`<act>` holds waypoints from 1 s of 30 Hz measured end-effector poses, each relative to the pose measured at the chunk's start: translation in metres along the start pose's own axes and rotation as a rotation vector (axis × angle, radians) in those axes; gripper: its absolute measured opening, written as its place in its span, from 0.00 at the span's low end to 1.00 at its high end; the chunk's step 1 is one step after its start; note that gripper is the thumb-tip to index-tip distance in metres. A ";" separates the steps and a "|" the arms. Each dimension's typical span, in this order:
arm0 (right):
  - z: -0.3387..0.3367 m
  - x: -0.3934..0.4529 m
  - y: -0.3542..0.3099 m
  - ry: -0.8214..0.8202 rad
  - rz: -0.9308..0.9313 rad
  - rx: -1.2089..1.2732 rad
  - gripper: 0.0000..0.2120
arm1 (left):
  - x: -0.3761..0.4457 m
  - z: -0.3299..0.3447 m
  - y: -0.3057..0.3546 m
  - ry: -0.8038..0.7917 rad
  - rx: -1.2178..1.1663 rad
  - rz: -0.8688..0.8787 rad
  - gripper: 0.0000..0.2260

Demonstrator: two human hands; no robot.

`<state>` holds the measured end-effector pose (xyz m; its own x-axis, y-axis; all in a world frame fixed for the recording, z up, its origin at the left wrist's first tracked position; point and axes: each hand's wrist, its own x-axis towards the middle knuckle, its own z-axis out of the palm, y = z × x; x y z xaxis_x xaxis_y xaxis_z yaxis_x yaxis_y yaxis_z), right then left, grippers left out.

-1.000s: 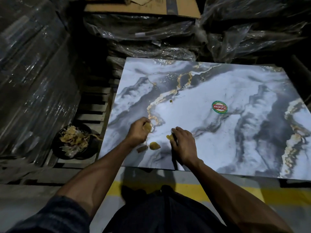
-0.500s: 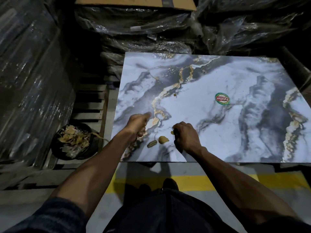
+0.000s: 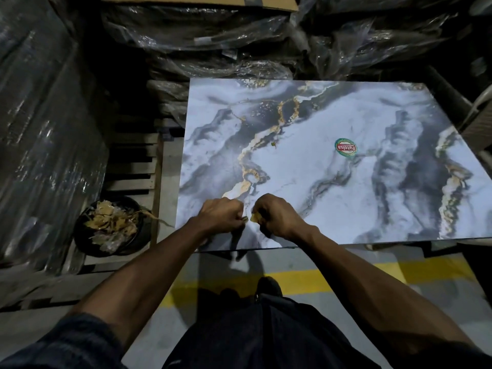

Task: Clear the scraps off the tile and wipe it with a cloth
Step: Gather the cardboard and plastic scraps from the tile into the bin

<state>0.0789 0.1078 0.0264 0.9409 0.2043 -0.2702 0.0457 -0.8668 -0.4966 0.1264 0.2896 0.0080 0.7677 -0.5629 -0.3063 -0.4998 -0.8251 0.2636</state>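
Lying flat at the near edge of a dim storeroom, a marbled grey, white and gold tile [image 3: 306,166] fills the view. Both hands curl over its front edge: the left hand [image 3: 221,215] closed round small scraps, the right hand [image 3: 277,218] pinching a yellow scrap [image 3: 254,216] between the fingers. Beyond the fingers sit a tiny speck [image 3: 273,144] and a round sticker [image 3: 345,147]. Left of the fingers, a black bowl [image 3: 135,238] holds peelings. Plastic-wrapped stacks [image 3: 48,129] surround the tile; a yellow floor line [image 3: 399,271] runs below.

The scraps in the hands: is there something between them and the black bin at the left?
Nothing visible blocks it. The right hand pinches a yellow scrap beside the left hand, near the tile front edge. The bin sits open past the tile's left edge.
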 end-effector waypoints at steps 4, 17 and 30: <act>0.010 0.001 0.001 0.006 -0.075 -0.148 0.12 | 0.004 -0.001 -0.004 -0.052 -0.195 -0.129 0.08; -0.019 0.011 0.045 0.392 0.476 0.891 0.08 | 0.034 -0.028 0.018 0.057 -1.372 -0.441 0.07; -0.098 0.057 0.124 0.006 0.424 2.069 0.16 | 0.085 -0.021 0.044 -0.010 -0.585 -0.326 0.11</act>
<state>0.1716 -0.0330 0.0301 0.7920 0.1738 -0.5853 -0.4640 0.7944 -0.3919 0.1778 0.2064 0.0135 0.8377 -0.2918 -0.4617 0.0590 -0.7920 0.6077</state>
